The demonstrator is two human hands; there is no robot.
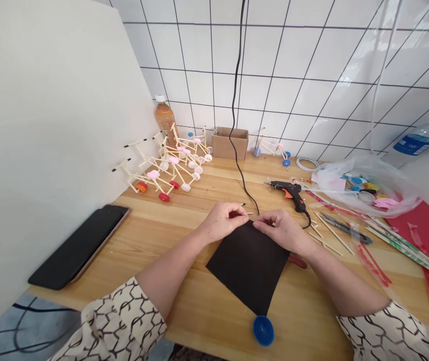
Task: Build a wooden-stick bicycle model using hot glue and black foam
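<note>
Single head-worn view, taken from above the near edge of the bench (pixel 194 303), facing forward and down; worktop at close range, tiled wall (pixel 265 50) beyond.

A plain black, roughly square sheet (pixel 250 265) spreads diamond-wise over the bench (pixel 304 311), its near corner pointing toward the front edge.

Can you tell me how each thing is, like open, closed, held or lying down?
Left hand: pinching black sheet
Right hand: pinching black sheet
Black sheet: held at its far corner
Glue gun: lying on its side
Scissors: lying down, blades seemingly closed
Brown bottle: upright, cap on
Water bottle: cap on
Cardboard box: open on top
Black slab: lying flat
</note>
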